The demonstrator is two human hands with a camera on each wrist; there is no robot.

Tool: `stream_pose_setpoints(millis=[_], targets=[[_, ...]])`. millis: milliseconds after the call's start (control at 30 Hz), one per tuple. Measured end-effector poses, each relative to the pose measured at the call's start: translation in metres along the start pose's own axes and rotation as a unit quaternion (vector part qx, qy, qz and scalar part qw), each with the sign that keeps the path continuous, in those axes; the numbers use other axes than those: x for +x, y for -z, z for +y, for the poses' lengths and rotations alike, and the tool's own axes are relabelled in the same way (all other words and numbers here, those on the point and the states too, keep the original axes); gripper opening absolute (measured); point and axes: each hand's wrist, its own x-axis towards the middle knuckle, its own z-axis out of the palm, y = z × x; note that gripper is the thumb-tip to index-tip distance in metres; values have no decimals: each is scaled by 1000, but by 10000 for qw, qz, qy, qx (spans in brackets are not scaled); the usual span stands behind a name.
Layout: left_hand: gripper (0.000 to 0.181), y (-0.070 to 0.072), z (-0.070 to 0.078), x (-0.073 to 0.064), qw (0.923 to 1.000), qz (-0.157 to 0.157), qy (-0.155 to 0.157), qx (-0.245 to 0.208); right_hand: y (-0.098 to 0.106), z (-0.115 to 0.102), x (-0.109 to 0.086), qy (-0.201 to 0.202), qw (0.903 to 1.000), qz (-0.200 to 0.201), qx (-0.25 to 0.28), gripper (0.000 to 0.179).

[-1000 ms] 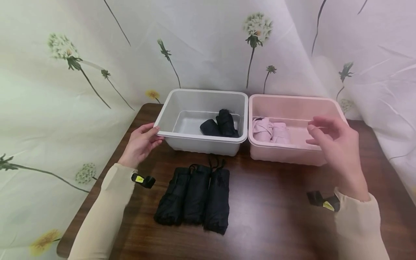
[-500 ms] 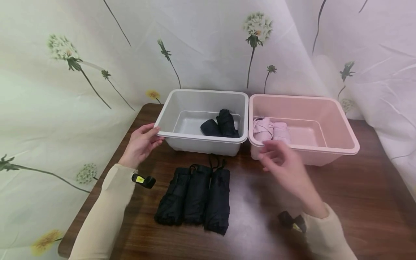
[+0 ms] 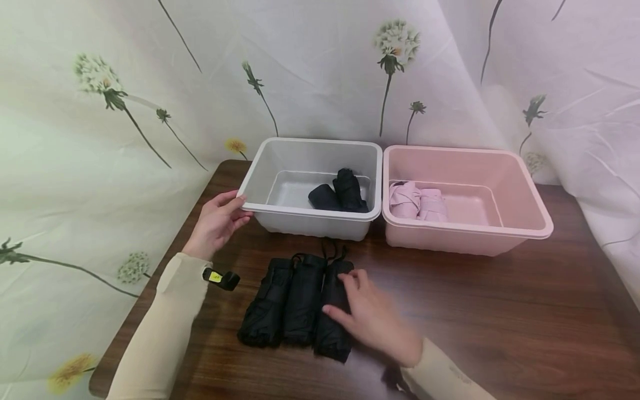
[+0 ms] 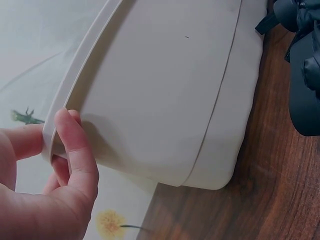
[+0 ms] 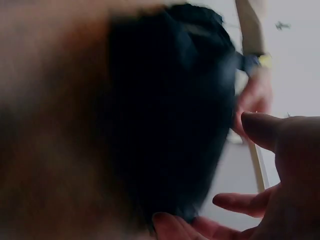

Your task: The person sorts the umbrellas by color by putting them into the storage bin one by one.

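Observation:
At its front left corner, my left hand (image 3: 215,225) pinches the rim of the light grey bin (image 3: 305,222), thumb on one side and fingers curled under the lip in the left wrist view. Three black folded umbrellas (image 3: 302,300) lie side by side on the table before the bin, cord loops at their far ends. Over the rightmost black umbrella (image 3: 331,333) is my right hand (image 3: 377,319), thumb and fingers spread apart, fingertips right at its fabric. In the blurred right wrist view that umbrella (image 5: 170,110) looms dark beside the fingers.
Two black rolled bundles (image 3: 345,191) lie inside the grey bin. A pink bin (image 3: 450,239) stands close on its right with pink rolled bundles (image 3: 419,204) at its left end. Behind the dark wooden table (image 3: 475,311) hangs a dandelion-print cloth (image 3: 320,72).
My right hand has moved from above the pink bin leftward and toward me, down to the rightmost black umbrella. The left hand has stayed on the grey bin's rim.

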Motion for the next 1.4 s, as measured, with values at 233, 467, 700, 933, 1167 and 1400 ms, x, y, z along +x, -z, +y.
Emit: stream_pose_setpoints(millis=[233, 467, 700, 933, 1167, 1400], targets=[[39, 1, -1, 1, 10000, -1, 18, -94, -21, -13, -8, -42, 9991, -286, -301, 93], [41, 0, -1, 1, 9999, -18, 8, -110, -20, -18, -8, -142, 9975, -480, -495, 96], [37, 0, -1, 0, 9999, 14, 20, -117, -18, -10, -6, -225, 9962, -606, -592, 92], [40, -1, 0, 0, 10000, 13, 25, -46, -8, 7, -3, -517, 9948, -699, -535, 91], [44, -1, 0, -1, 10000, -19, 40, -43, 7, 21, -3, -769, 9885, -895, -947, 85], [44, 1, 0, 0, 9999, -43, 50, -91, 16, 23, -5, -796, 9876, -930, -980, 83]])
